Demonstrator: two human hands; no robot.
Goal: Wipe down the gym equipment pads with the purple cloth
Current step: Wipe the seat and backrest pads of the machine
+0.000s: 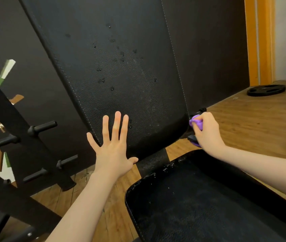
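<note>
Head view looks down on 2 bare forearms reaching toward a black weight bench. Left hand (111,147) lies flat with its fingers straight and spread, pressed against the lower left part of the inclined back pad (121,70), the little finger reaching past the pad's stitched left edge. Right hand (207,130) is curled round the bunched purple cloth (196,122), holding it at the lower right corner of that pad, just beside its edge; purple folds show above and below the fingers. Dark droplets and pale streaks mark the back pad's surface above the left hand. Below both arms sits the seat pad (200,206), dusted with pale specks near its upper rim. A black rack with pegs (42,127) stands to the left, and a weight plate (266,90) lies on the wooden floor (254,123) far right.
</note>
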